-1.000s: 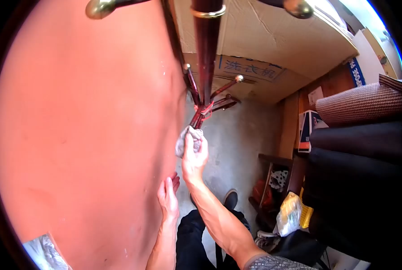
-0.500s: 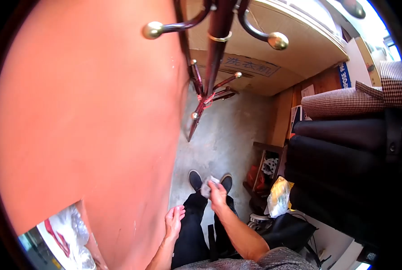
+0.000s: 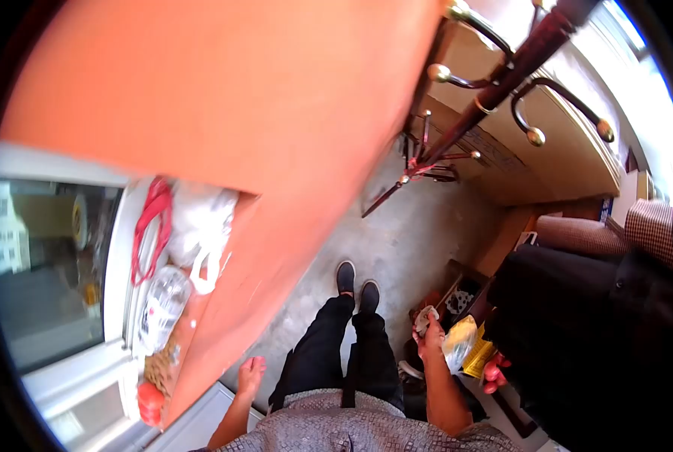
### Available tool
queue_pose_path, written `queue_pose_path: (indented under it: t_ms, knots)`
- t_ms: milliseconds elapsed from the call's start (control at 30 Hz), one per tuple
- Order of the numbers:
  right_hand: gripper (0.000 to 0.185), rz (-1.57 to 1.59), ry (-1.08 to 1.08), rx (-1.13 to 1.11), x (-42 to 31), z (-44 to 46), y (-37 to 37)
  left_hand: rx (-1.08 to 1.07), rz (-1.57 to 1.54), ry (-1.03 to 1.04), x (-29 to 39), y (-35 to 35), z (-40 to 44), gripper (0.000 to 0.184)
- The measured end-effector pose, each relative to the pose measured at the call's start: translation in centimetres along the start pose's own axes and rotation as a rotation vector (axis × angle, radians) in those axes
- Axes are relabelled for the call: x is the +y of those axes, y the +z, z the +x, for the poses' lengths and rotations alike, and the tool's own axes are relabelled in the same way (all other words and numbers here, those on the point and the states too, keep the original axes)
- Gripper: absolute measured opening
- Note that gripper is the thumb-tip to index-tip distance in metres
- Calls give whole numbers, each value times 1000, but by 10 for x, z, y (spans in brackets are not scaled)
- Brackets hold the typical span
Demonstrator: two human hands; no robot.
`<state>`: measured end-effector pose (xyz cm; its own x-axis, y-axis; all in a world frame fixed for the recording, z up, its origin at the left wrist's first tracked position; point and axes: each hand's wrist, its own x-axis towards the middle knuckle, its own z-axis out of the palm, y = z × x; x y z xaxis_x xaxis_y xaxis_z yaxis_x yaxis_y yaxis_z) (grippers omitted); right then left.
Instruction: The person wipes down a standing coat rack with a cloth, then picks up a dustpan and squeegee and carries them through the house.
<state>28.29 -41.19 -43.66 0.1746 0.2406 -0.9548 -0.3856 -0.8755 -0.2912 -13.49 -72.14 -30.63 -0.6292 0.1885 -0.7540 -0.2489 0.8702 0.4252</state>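
My right hand (image 3: 431,345) is closed around a crumpled greyish-white wad (image 3: 425,319); whether it is cloth or tissue I cannot tell. Close beside that hand, on its right, is a clear plastic bag with yellow contents (image 3: 459,340). My left hand (image 3: 252,374) hangs low near the orange wall, its fingers curled in with nothing visible in them. Both feet in dark shoes (image 3: 369,296) stand on the grey floor (image 3: 317,301).
A dark coat rack (image 3: 487,102) with gold-tipped hooks stands ahead, before a large cardboard box (image 3: 555,154). Dark clothes (image 3: 555,301) hang at the right. On the left, a window ledge holds a plastic bottle (image 3: 164,305), a white bag (image 3: 201,226) and a red cord (image 3: 152,230).
My view has turned left, bringing the window ledge into sight. My right hand has moved from before my legs to the right, still holding the wad. My left hand has moved outward to the left.
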Motion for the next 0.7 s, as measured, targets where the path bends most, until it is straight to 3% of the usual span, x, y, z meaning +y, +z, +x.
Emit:
queue_pose_path:
  t_ms: [133,167,233,367,433,567,700]
  knots:
    - [28,-45,-18,5,-10,9,-6,113,12,-61,-68,-29,-40,37]
    - [26,-32,-34,-134,-7,21,-16,158,-29,-86,-91,-33,-46,37]
    - [25,-116,-31,-148,-20,2,0,198,-24,-70,-129,-37,-58,40]
    - [32,-31,-28,-385,-25,-2,22,287,-51,-79,-167,-38,-81,45]
    - [35,-113,-90,-548,-24,-9,39,338,50,-28,-192,-34,-87,48]
    - [28,-333,-190,-675,-6,-58,84,346,-87,-81,-216,-40,-107,50]
    - [17,-644,-167,-641,42,-102,116,380,-167,-112,-272,-43,-120,50]
